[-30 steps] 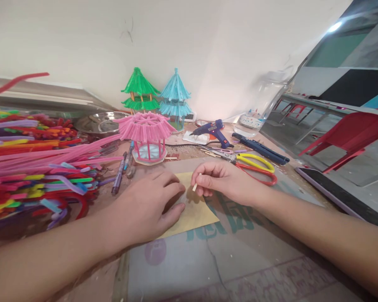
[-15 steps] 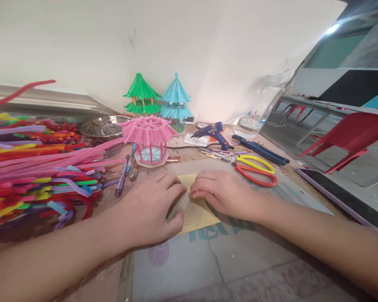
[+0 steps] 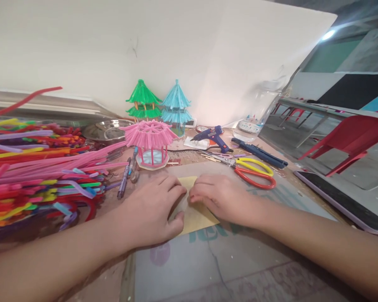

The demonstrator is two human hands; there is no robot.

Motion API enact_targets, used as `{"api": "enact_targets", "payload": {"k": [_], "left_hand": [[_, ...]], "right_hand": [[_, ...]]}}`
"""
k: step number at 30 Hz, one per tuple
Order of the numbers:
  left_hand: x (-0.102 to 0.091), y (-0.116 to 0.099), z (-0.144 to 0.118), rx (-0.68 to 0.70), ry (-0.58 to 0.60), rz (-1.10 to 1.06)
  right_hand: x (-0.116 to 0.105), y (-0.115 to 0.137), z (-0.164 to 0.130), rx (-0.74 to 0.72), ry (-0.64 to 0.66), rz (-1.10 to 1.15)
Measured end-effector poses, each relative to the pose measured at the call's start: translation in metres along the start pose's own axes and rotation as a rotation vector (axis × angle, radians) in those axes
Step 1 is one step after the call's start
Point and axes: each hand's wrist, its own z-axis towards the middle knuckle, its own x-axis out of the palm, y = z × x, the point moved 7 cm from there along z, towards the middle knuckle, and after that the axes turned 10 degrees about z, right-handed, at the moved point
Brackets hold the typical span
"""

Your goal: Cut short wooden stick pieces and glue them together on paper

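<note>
Place: a craft workbench, set against a plain white wall (image 3: 82, 42).
Materials: a big heap of coloured straws (image 3: 34, 167) along the left side.
Finished pieces: green straw pavilion (image 3: 143, 100), blue straw pavilion (image 3: 176, 105) and pink straw pavilion (image 3: 151, 140) standing at the back.
Tools: blue hot glue gun (image 3: 212, 136), yellow and red scissors (image 3: 255, 172), pens (image 3: 124, 182), a blue utility knife (image 3: 260, 153).
Surface: worn cardboard covering (image 3: 223, 260) spotted with glue and scraps.
Surroundings: red plastic chairs (image 3: 353, 142) and long tables (image 3: 334, 107) to the right, like a shared hall.
</note>
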Motion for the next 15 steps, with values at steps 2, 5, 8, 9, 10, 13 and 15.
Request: {"api": "enact_targets", "payload": {"k": [2, 5, 8, 9, 10, 13, 15], "left_hand": [[-0.0001, -0.0006, 0.0, 0.007, -0.008, -0.003], [-0.0006, -0.0006, -0.0005, 0.004, -0.021, 0.006], [-0.0006, -0.0002, -0.0012, 0.003, -0.025, -0.002], [-0.0004, -0.0002, -0.0013, 0.007, -0.023, -0.005], [-0.0001, -0.0003, -0.0014, 0.011, -0.019, -0.006], [0.0007, 0.0006, -0.0011, 0.003, -0.006, 0.008], [0.0008, 0.0008, -0.0007, 0.0, -0.001, 0.004]], "right_hand": [[0.0017, 0.0027, -0.0001, -0.034, 0.026, 0.056], [-0.0001, 0.0003, 0.0002, -0.024, 0.006, 0.002], [-0.0005, -0.0022, 0.0007, -0.015, 0.003, 0.022], [0.0006, -0.002, 0.0007, -0.021, 0.017, 0.058], [0.0016, -0.0015, 0.0007, -0.029, 0.03, 0.089], [-0.001, -0.0035, 0.0, 0.004, -0.017, -0.001], [0.0004, -0.0039, -0.0009, 0.018, 0.0, 0.016]]}}
